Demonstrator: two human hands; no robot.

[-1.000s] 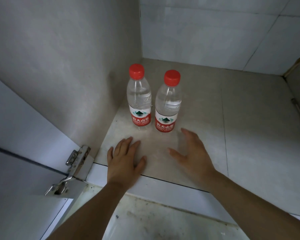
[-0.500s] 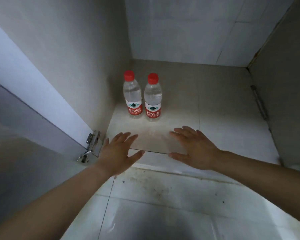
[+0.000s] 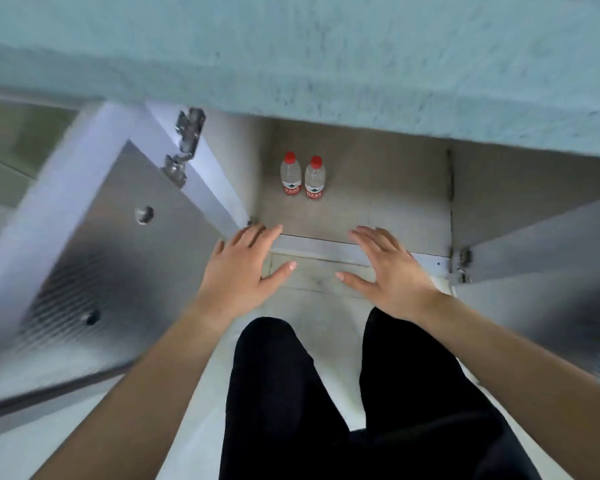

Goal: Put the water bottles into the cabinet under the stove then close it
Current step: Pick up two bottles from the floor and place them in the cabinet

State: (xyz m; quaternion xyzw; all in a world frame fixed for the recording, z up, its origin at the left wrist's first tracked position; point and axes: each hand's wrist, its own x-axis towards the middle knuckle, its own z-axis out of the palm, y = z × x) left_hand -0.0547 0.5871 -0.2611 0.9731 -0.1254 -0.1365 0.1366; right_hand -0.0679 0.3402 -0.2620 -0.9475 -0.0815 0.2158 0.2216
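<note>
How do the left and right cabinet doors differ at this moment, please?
The left door shows most of its inner face, with two round holes; the right door is cut off by the picture's edge, with no holes in sight. The left door's upper hinge shows, the right door's lower hinge. Both stand open.

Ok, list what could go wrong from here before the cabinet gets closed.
1. The left door and right door stand wide open. The left hand hovers near the left door's hinge side, so fingers might get pinched as it swings.
2. The left bottle and right bottle stand upright side by side; a slammed door could tip them.
</note>
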